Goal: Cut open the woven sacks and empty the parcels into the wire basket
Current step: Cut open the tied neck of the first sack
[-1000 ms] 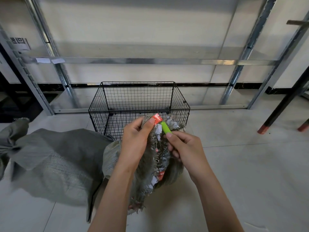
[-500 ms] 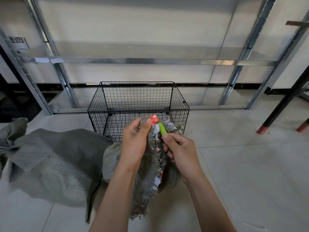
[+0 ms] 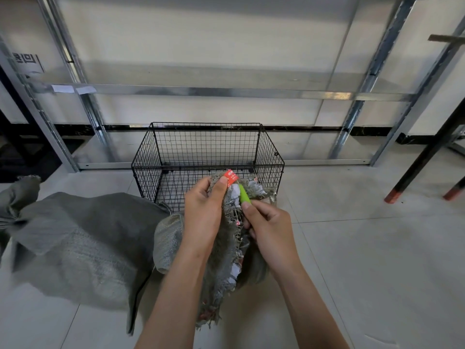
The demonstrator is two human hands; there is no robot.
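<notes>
Left hand [image 3: 203,212], fingers [image 3: 201,187] clenched, grasps the frayed neck of a grey woven sack [image 3: 226,263], thumb beside a red tag [image 3: 231,176]. Right hand [image 3: 270,225] grips a green cutter [image 3: 244,193], its tip against the neck. Sack held upright at the near side of the wire basket [image 3: 206,125], which stands on the floor [image 3: 364,260]. Second sack [image 3: 83,238] lies left.
</notes>
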